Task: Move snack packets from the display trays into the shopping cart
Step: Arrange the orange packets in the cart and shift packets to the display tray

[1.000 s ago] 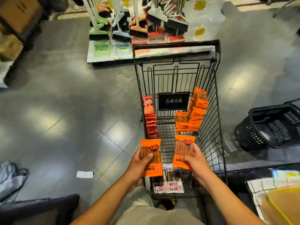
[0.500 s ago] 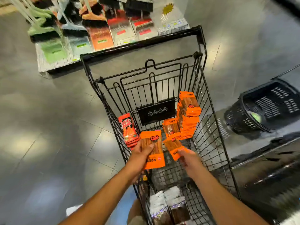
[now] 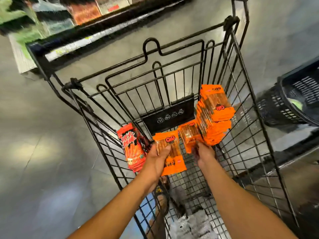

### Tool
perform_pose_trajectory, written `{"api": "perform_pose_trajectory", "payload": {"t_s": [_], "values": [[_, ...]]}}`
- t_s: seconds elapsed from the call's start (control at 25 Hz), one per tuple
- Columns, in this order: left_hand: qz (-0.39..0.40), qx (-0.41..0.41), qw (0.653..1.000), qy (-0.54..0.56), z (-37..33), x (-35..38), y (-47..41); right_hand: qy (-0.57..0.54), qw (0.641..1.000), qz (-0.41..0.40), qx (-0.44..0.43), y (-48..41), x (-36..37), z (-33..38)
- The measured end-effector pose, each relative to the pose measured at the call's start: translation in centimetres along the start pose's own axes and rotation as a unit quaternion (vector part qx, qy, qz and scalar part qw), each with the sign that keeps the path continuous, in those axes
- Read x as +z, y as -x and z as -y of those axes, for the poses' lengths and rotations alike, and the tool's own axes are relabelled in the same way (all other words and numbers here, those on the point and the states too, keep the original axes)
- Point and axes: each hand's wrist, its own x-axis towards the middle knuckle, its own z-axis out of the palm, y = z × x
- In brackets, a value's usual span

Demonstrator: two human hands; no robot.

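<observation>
Inside the black wire shopping cart [image 3: 250, 152], my left hand [image 3: 158, 158] grips an orange snack packet [image 3: 172, 157], upright, by its left edge. Just to the right, my right hand [image 3: 204, 155] pinches the near end of a second orange packet [image 3: 189, 135], which lies on a short orange stack. A tall stack of orange packets [image 3: 214, 116] leans in the cart's far right corner. Against the left wall stands a stack of red packets [image 3: 133, 147]. Blurred pale packets [image 3: 189, 225] lie at the cart's near end.
A black plastic basket [image 3: 296, 100] sits on the floor to the right of the cart. Beyond the cart's far rim is a low display of cleaning goods [image 3: 82, 12], blurred. Grey tiled floor [image 3: 43, 135] lies to the left.
Both hands have reached deeper into the cart. My right hand has brought its orange packet down and forward onto the short orange stack. My left hand still holds its packet.
</observation>
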Motion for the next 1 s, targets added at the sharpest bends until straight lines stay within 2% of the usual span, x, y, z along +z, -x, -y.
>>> {"api": "perform_pose_trajectory", "payload": {"t_s": [0.12,0.36,0.52,0.6,0.76,1.0], "values": [[-0.010,-0.059,0.998,0.037,-0.2,0.6,-0.9,-0.017,1.000,0.004,-0.004,0.6,-0.1,0.2],[0.033,-0.096,0.994,0.045,0.0,3.8,-3.0,0.018,0.998,0.052,0.040,2.8,-4.0,-0.6],[-0.032,-0.116,0.992,0.038,-0.9,7.5,-5.6,0.041,0.988,0.139,0.046,4.8,-4.5,-0.1],[-0.039,-0.118,0.991,0.040,-1.1,9.0,-7.3,0.028,0.987,0.157,0.035,4.9,-3.6,0.4],[-0.058,-0.106,0.993,-0.010,-0.9,10.0,-9.8,-0.028,0.996,0.082,-0.013,2.4,-2.1,0.1],[-0.089,-0.099,0.989,-0.067,-1.1,10.1,-11.4,-0.044,0.999,-0.001,-0.004,-0.3,-1.2,-0.9]]}}
